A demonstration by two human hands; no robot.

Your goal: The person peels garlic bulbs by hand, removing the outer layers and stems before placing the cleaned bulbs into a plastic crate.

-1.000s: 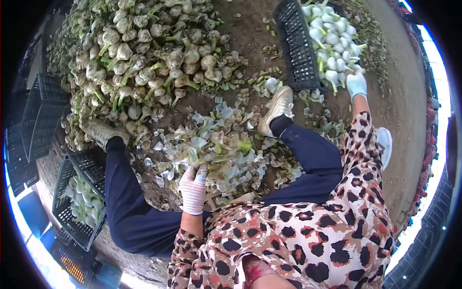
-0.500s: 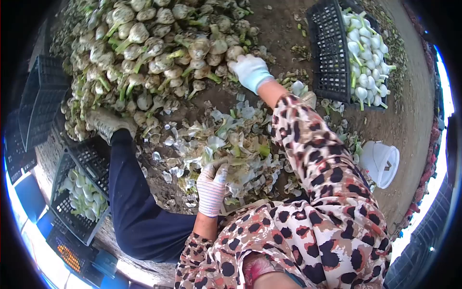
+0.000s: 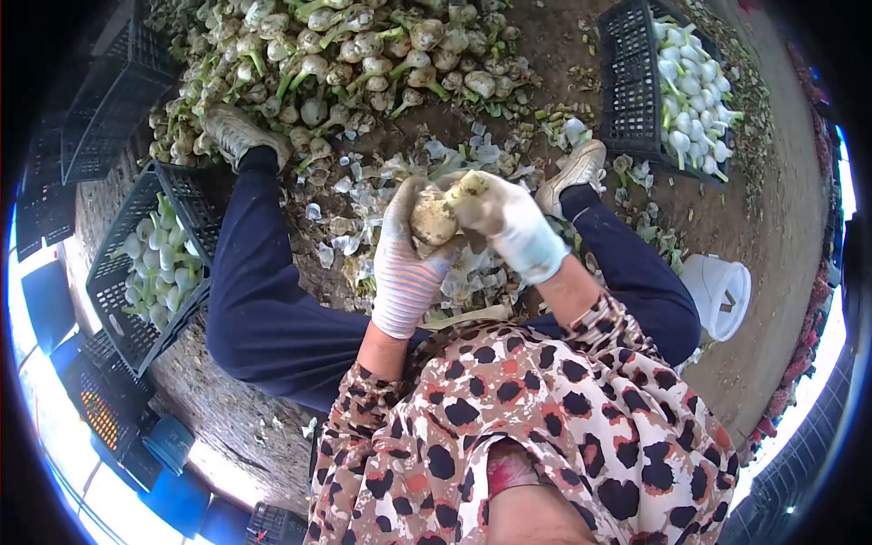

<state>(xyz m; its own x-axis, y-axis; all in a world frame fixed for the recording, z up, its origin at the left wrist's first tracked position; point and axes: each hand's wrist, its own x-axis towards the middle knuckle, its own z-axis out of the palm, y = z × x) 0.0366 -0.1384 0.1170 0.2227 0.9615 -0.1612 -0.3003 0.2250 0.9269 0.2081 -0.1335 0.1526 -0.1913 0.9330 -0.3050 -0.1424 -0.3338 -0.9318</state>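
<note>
My left hand (image 3: 408, 259), in a striped glove, wraps round an unpeeled garlic bulb (image 3: 432, 218) with brownish, dirty skin. Over the bulb's right side my right hand (image 3: 513, 225), in a white and pale blue glove, has its fingers closed at the stem end; a greenish stub shows at its fingertips. Both hands are in front of my body, above a litter of peeled garlic skins (image 3: 363, 195). Beyond them lies a large heap of unpeeled garlic (image 3: 363, 54), with green stems.
At the right stands a black crate (image 3: 630, 86) of clean white garlic (image 3: 695, 100). Another black crate (image 3: 136, 341) with cleaned garlic (image 3: 159, 263) is at the left, below stacked crates (image 3: 113, 100). A white bucket (image 3: 708, 286) stands by my right knee. My shoes (image 3: 241, 136) rest beside the heap.
My right hand has come back from the heap to my left hand, and a garlic bulb is now between them. The view has shifted, showing my right leg.
</note>
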